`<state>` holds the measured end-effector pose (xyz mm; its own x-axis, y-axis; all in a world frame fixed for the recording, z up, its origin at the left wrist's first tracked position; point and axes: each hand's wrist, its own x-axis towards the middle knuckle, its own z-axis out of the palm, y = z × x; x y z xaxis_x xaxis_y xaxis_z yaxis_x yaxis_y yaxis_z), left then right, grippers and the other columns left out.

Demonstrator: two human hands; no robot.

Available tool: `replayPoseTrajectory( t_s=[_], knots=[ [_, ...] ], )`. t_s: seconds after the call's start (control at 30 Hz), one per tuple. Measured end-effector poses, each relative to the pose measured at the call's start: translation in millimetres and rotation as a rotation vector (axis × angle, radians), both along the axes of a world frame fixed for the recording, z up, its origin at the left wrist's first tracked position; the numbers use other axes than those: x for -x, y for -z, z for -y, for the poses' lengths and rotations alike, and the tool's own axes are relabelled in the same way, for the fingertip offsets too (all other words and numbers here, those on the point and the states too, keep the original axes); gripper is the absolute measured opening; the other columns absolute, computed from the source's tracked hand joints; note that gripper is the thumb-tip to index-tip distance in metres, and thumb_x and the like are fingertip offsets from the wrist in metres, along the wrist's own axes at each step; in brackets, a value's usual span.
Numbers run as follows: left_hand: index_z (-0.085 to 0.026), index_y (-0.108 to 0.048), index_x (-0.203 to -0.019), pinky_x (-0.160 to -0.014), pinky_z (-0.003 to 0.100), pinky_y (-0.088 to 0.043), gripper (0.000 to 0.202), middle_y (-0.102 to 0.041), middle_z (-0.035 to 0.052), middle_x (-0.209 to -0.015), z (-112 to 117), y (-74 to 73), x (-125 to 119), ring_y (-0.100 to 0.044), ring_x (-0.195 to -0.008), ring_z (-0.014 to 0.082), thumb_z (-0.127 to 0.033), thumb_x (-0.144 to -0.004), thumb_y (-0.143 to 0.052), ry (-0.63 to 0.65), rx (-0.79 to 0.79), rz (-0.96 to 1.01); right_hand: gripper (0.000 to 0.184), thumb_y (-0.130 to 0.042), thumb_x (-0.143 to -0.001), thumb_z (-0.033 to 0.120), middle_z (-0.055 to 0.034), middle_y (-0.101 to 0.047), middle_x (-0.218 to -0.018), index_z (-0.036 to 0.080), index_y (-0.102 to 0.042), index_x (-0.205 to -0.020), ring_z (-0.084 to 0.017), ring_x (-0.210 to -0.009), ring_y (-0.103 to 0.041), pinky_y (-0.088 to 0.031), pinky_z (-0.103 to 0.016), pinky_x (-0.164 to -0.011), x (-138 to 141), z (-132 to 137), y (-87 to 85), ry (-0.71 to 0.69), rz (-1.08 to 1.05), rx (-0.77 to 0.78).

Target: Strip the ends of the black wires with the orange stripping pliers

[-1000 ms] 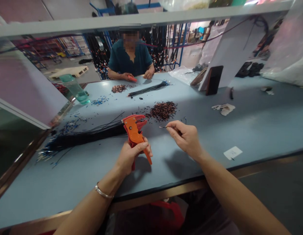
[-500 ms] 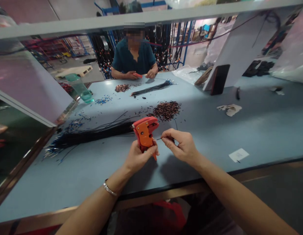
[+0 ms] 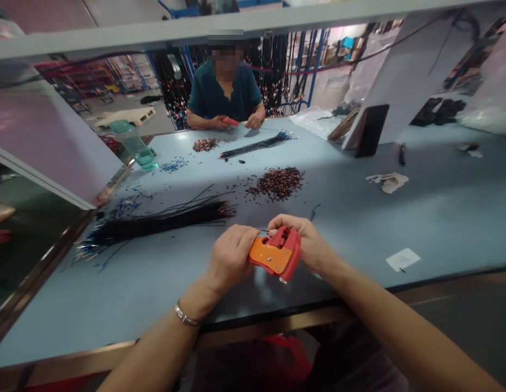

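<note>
Wrapped round the handles of an orange and red wire stripper (image 3: 270, 257), my left hand (image 3: 232, 251) holds the tool with its head turned to the right. My right hand (image 3: 305, 239) is closed in a pinch just behind the tool's red jaws. A thin black wire (image 3: 315, 211) runs from that hand, its blue end showing beyond the fingers. The tool's head partly hides the right fingertips. To the left lies a thick bundle of black wires (image 3: 166, 224), blue ends leftward and copper ends rightward. Beyond my hands sits a pile of dark and copper-coloured scraps (image 3: 279, 183).
Across the table (image 3: 342, 218) a person (image 3: 225, 92) holds a red tool near a smaller wire bundle (image 3: 256, 144). A green bottle (image 3: 134, 146) stands at the left. A phone (image 3: 372, 130) leans on a post; a paper slip (image 3: 403, 259) lies at the right.
My left hand has rolled the wire stripper over, its head swinging from upright down to the right. The jaws are now close by my right hand, which still pinches the wire.
</note>
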<state>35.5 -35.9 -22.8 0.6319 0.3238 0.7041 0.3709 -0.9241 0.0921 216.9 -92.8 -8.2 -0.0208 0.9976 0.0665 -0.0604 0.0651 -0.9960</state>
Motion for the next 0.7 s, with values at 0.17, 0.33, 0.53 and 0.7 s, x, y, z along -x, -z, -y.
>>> replayPoseTrajectory(
  t_s=[0.17, 0.33, 0.53, 0.7],
  knots=[
    [-0.016, -0.061, -0.106, -0.080, 0.036, -0.050, 0.021, -0.069, 0.0115, -0.088, -0.9, -3.5, 4.4, -0.063, -0.083, 0.0206, -0.012, -0.088, -0.050, -0.021, -0.119, 0.000, 0.013, -0.067, -0.074, 0.027, 0.0043, -0.054, -0.064, 0.017, -0.059, -0.074, -0.007, -0.054, -0.046, -0.037, -0.017, -0.049, 1.4, 0.6, 4.3, -0.087, -0.144, 0.054],
    [-0.018, -0.061, -0.109, -0.089, 0.039, -0.050, 0.023, -0.069, 0.0103, -0.094, -0.2, -5.0, 10.4, -0.065, -0.090, 0.0209, -0.013, -0.089, -0.050, -0.058, -0.173, -0.051, 0.021, -0.071, -0.074, 0.034, 0.0040, -0.056, -0.064, 0.017, -0.058, -0.073, -0.007, -0.052, -0.045, -0.038, -0.018, -0.049, 0.8, 2.1, 3.7, -0.120, -0.171, 0.089],
    [-0.018, -0.062, -0.109, -0.091, 0.040, -0.050, 0.023, -0.070, 0.0103, -0.094, -3.4, -4.0, 16.3, -0.066, -0.091, 0.0212, -0.014, -0.089, -0.051, -0.094, -0.142, -0.014, 0.019, -0.072, -0.074, 0.034, 0.0017, -0.058, -0.068, 0.017, -0.062, -0.076, -0.009, -0.057, -0.050, -0.042, -0.020, -0.053, -0.5, 2.3, 4.4, -0.126, -0.136, 0.049],
    [-0.020, -0.063, -0.108, -0.093, 0.041, -0.050, 0.023, -0.070, 0.0099, -0.095, -4.0, -1.5, 17.8, -0.066, -0.093, 0.0213, -0.016, -0.089, -0.052, -0.086, -0.063, 0.007, 0.013, -0.072, -0.072, 0.028, 0.0022, -0.061, -0.067, 0.017, -0.064, -0.075, -0.008, -0.056, -0.052, -0.043, -0.020, -0.053, 0.1, 2.5, 6.7, -0.148, -0.140, 0.081]
  ],
)
